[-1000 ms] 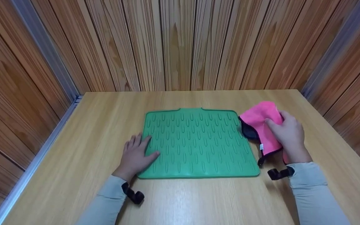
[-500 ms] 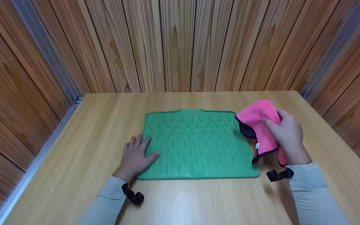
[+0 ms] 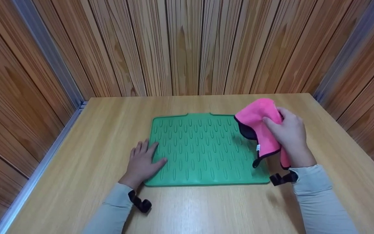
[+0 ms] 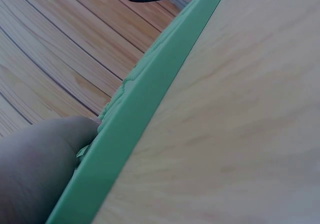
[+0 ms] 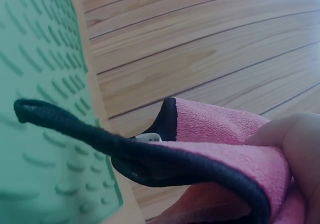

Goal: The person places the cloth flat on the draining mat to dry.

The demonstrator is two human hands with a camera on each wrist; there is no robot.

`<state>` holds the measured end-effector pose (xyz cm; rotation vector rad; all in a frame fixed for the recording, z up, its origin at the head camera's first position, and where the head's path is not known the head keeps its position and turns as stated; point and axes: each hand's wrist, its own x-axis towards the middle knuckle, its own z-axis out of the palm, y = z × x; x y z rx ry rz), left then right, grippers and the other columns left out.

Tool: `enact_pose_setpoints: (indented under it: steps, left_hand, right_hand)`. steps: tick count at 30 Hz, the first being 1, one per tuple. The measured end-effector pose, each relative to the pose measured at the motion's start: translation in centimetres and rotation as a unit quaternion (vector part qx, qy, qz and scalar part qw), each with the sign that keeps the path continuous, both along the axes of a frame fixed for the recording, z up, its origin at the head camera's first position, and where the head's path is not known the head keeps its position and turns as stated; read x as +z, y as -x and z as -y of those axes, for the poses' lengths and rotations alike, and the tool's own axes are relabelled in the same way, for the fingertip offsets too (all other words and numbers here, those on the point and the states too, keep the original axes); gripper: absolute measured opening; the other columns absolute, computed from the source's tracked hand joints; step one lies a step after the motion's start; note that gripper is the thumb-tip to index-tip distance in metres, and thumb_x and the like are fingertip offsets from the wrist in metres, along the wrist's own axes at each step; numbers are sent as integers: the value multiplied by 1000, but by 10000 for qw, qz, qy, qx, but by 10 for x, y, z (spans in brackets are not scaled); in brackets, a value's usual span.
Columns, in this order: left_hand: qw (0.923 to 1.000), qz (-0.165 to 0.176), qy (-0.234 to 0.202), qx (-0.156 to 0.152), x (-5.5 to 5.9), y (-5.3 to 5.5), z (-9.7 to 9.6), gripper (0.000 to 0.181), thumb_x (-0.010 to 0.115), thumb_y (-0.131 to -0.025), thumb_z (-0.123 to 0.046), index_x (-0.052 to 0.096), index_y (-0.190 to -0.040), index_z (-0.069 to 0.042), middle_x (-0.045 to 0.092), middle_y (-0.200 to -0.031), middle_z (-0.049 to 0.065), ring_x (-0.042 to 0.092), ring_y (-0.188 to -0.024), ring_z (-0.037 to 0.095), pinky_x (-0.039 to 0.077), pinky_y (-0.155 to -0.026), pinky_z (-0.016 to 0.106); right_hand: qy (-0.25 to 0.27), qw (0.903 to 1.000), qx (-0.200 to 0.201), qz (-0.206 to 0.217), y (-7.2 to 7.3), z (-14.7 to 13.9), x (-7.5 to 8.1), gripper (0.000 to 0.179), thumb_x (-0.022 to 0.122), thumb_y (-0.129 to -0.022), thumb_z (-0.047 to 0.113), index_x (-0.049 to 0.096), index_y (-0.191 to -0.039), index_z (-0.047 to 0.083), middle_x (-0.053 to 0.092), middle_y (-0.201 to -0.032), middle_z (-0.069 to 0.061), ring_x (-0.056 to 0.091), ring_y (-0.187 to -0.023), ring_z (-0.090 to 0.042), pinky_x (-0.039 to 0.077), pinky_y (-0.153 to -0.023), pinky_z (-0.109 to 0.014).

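Observation:
A green rubbery mat [image 3: 193,149] with raised oval ridges lies flat on the wooden table. My left hand [image 3: 141,164] rests on its left edge with fingers spread; in the left wrist view the thumb [image 4: 45,154] lies against the mat's rim [image 4: 135,108]. My right hand [image 3: 289,131] pinches a pink cloth [image 3: 263,112] with dark trim between thumb and fingers. The cloth hangs in folds above the mat's right side, its dark underside partly showing. In the right wrist view, a black loop [image 5: 47,116] and a small white tag [image 5: 149,138] show along the cloth's edge.
The wooden table [image 3: 193,211] extends around the mat on every side. Wood-panelled walls [image 3: 187,48] stand behind it and to both sides, with a metal strip [image 3: 44,162] along the left. A black strap device [image 3: 140,201] sits on each wrist.
My right hand has moved left and slightly up, bringing the pink cloth from beside the mat to above its right part. The left hand and the mat stay in place.

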<state>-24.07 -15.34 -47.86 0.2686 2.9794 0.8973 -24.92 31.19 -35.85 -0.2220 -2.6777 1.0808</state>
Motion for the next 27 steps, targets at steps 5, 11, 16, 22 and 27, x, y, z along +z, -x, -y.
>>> enact_pose_setpoints:
  steps: [5,11,16,22,27]
  left_hand:
    - [10000,-28,73,17,-2,1,-1,83,66,-106,-54,46,-172,-8,25,-185,30,15,-175,56,11,-141,74]
    - [9999,-26,126,43,-3,2,-1,82,67,-106,-53,47,-171,-8,26,-185,30,16,-174,56,12,-141,74]
    - [9999,2,121,29,-2,2,-1,82,66,-106,-54,46,-172,-9,24,-186,30,15,-175,55,11,-141,74]
    - [10000,-3,69,24,-1,1,-1,82,66,-106,-54,47,-172,-9,24,-186,30,15,-175,56,11,-141,74]
    - [9999,30,106,21,-1,1,0,82,66,-107,-55,45,-172,-10,23,-187,29,13,-175,55,9,-142,73]
  right_hand:
    - [13,9998,70,-197,1,11,4,61,72,-110,41,61,-160,7,74,-138,-25,69,-109,-34,50,-80,-16]
    - [187,9995,156,-204,3,20,6,63,72,-109,42,59,-162,8,74,-140,-24,70,-110,-33,48,-77,-10]
    - [428,9989,177,-65,5,30,7,64,72,-109,42,57,-164,11,73,-147,-22,71,-116,-34,52,-83,-15]
    - [623,9978,236,-12,7,44,6,63,74,-109,39,58,-164,11,72,-148,-21,71,-118,-35,57,-95,-30]
    - [700,9971,313,-25,9,57,8,59,74,-109,36,61,-160,10,73,-145,-20,70,-116,-34,57,-98,-34]
